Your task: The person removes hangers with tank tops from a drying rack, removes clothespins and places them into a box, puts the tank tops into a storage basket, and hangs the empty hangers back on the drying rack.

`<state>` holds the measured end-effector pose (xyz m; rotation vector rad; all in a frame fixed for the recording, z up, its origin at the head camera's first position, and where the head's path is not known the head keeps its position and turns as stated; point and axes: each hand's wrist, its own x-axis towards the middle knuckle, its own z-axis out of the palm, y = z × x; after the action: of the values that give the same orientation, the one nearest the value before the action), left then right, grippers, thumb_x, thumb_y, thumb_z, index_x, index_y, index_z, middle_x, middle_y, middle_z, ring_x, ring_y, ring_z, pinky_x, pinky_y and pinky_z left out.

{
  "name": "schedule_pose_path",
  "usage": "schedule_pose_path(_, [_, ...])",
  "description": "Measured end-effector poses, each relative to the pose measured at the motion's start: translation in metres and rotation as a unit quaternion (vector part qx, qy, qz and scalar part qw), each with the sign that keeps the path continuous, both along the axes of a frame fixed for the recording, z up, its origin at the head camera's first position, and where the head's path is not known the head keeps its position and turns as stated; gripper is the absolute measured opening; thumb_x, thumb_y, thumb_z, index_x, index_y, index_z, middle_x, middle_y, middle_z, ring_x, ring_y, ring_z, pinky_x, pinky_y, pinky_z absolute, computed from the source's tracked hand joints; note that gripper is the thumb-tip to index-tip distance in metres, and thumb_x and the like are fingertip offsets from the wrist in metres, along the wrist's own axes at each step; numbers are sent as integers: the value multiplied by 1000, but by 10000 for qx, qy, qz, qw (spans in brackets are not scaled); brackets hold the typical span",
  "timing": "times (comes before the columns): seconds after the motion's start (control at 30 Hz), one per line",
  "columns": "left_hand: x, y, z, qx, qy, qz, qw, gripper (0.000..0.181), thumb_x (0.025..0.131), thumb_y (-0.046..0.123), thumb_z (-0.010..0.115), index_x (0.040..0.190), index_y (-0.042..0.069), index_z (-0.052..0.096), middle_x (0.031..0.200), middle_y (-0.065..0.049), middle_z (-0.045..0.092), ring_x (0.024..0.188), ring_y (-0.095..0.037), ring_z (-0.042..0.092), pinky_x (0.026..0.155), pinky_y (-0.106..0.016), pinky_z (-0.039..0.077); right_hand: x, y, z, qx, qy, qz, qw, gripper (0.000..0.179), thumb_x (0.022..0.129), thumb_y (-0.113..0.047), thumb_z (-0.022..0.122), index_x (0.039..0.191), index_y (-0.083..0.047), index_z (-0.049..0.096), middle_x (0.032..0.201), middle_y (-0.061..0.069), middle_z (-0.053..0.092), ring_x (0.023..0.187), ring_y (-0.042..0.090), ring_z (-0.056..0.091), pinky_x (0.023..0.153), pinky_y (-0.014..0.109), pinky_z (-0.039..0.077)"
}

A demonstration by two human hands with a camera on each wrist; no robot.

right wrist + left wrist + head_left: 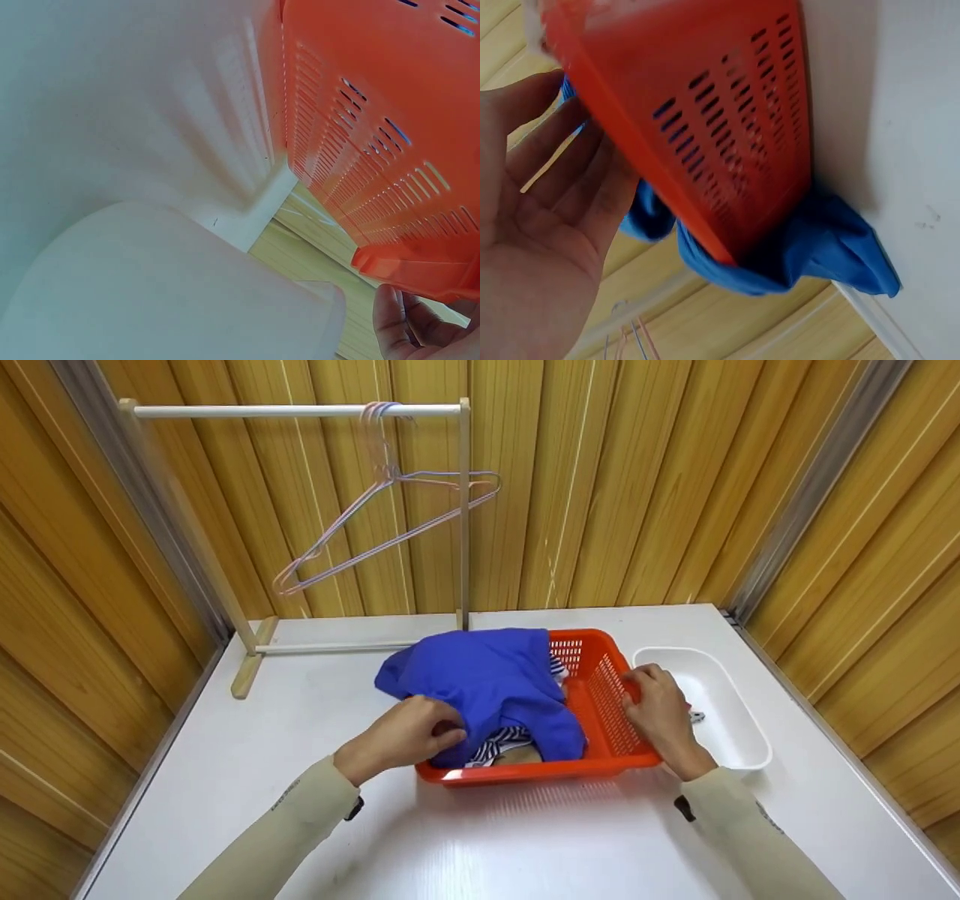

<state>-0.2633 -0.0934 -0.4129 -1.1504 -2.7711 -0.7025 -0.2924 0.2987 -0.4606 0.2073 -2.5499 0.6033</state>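
Note:
A red plastic basket (525, 771) with slotted walls stands on the white table. Blue cloth (480, 667) lies heaped in it and hangs over its left side. Under this cloth, black-and-white striped fabric (504, 741) peeks out. My left hand (416, 731) is at the basket's left rim, its loosely bent fingers over the blue cloth. In the left wrist view the fingertips pass out of sight behind the rim. On the opposite side my right hand (660, 709) grips the rim, its fingers (391, 322) curled at the edge.
A white tub (739, 720) stands right of the basket, with a small metal clip (697, 717) in it. Behind, at the left, is a rack with a white rail (247, 411). Pink and purple hangers (352, 559) hang from it. Wood-patterned walls enclose the table.

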Motion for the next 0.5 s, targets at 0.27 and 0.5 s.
schedule_pose_path(0.27, [-29,-36,1,1044,325,1087,9880,18,89,17,70,105,7,69,100,-6,70,87,-19,67,79,-38,56,-1,0,1,11,64,22,10000,26,76,0,68,102,4,69,105,22,64,97,41,59,83,53,50])
schedule_pose_path(0.5, [-50,-58,-16,567,-508,1358,9878,63,82,17,74,141,11,50,140,-11,54,125,-34,56,105,-52,43,-1,0,0,-11,46,30,10000,27,76,0,69,103,4,70,105,23,64,97,42,59,84,53,50])
